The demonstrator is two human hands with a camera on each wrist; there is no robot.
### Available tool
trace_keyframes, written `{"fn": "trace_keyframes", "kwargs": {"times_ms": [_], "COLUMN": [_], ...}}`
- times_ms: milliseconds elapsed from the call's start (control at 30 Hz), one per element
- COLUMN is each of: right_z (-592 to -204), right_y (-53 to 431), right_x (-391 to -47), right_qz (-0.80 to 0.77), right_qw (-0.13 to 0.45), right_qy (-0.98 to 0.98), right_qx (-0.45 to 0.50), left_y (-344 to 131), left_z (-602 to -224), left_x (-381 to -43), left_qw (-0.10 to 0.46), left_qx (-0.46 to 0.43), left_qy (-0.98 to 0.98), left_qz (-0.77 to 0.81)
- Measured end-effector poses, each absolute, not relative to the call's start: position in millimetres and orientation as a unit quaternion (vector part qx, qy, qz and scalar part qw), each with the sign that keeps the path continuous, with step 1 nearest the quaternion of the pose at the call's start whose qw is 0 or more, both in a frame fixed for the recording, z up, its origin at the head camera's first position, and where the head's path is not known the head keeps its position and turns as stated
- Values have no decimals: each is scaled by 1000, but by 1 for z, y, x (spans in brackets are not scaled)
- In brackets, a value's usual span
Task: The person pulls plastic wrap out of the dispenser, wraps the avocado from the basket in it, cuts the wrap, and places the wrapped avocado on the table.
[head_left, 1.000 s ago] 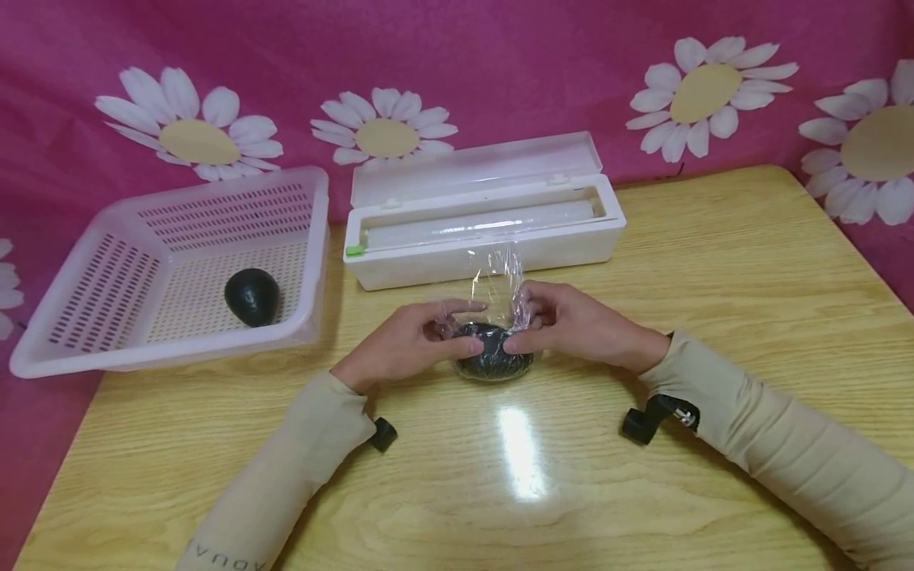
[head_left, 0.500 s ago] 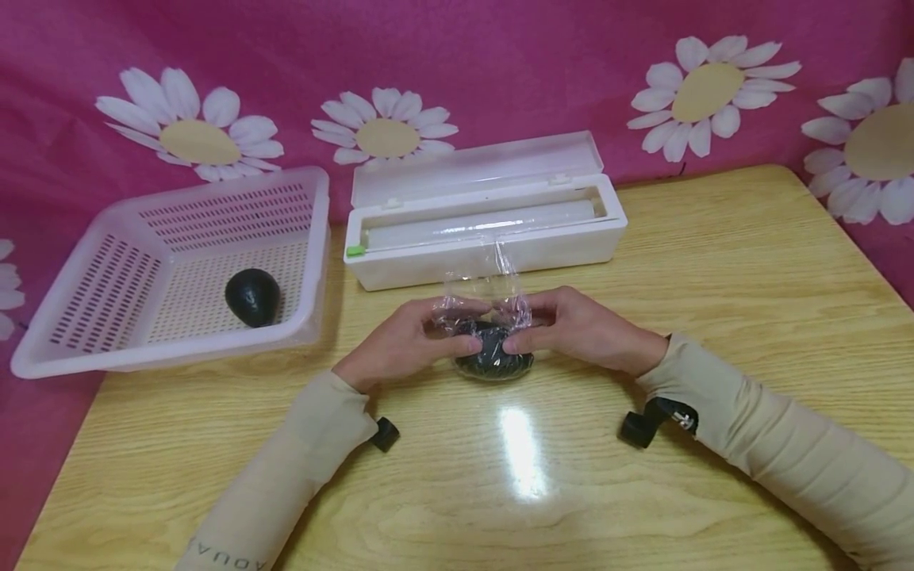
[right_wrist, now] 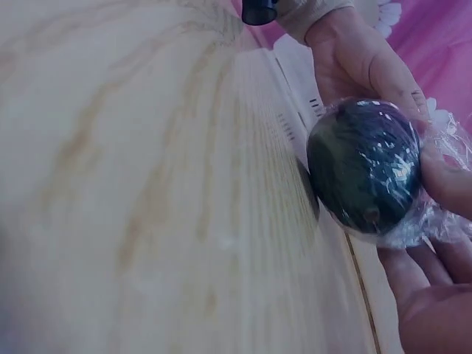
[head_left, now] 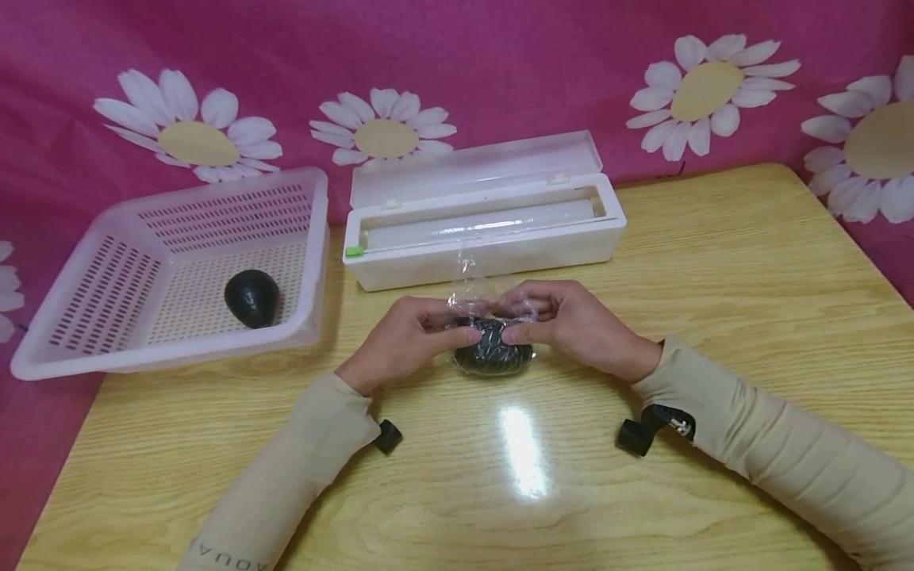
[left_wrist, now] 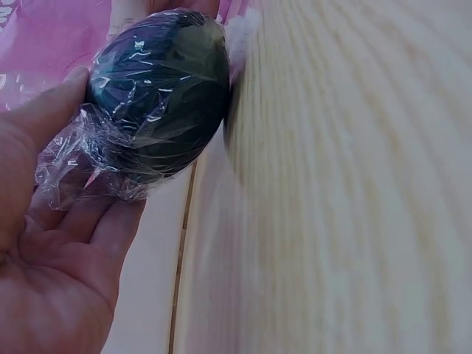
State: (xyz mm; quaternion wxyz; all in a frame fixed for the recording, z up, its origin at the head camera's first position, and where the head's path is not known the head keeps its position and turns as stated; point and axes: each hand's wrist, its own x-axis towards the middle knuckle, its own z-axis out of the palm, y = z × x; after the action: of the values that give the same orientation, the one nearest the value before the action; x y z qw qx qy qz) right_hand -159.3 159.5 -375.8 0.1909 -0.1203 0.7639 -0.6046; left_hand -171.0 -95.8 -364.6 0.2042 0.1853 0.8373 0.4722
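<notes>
A dark green avocado (head_left: 493, 358) wrapped in clear cling film sits low at the table's middle. My left hand (head_left: 403, 339) holds its left side, thumb on top and fingers behind. From the right, my right hand (head_left: 581, 329) grips it the same way. Loose film (head_left: 467, 266) rises behind the avocado toward the film roll (head_left: 478, 224) in the white box. Wrinkled film bunches around the fruit near the left fingers in the left wrist view. The right wrist view shows the avocado's stem end under the film and loose folds beside the right thumb.
The white dispenser box (head_left: 493, 266) stands behind the hands with its lid raised and a green slider at its left end. At left, a white perforated basket (head_left: 171, 349) holds another dark avocado (head_left: 252, 297). A flowered pink cloth (head_left: 514, 71) hangs behind the wooden table (head_left: 750, 262).
The film behind the avocado has sunk and gathered into a narrower strip, shifting left. My right fingers have moved inward behind the avocado, which has barely moved.
</notes>
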Motion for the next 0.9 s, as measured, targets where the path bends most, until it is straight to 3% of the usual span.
{"fn": "trace_keyframes", "kwargs": {"times_ms": [433, 600, 767, 900], "right_z": [-373, -372, -370, -367], "right_y": [154, 153, 153, 156], "right_x": [-151, -148, -144, -143], "right_qz": [-573, -523, -492, -467], "right_qw": [75, 10, -4, 9], "right_qy": [798, 830, 840, 843], "right_qx": [-171, -197, -229, -265], "left_y": [-92, -92, -92, -93], "left_z": [-360, -360, -359, -358], "left_x": [-164, -161, -159, -159], "left_qw": [123, 60, -3, -4], "left_qx": [225, 268, 307, 328], "left_qy": [842, 854, 865, 855], "left_qz": [474, 442, 398, 401]}}
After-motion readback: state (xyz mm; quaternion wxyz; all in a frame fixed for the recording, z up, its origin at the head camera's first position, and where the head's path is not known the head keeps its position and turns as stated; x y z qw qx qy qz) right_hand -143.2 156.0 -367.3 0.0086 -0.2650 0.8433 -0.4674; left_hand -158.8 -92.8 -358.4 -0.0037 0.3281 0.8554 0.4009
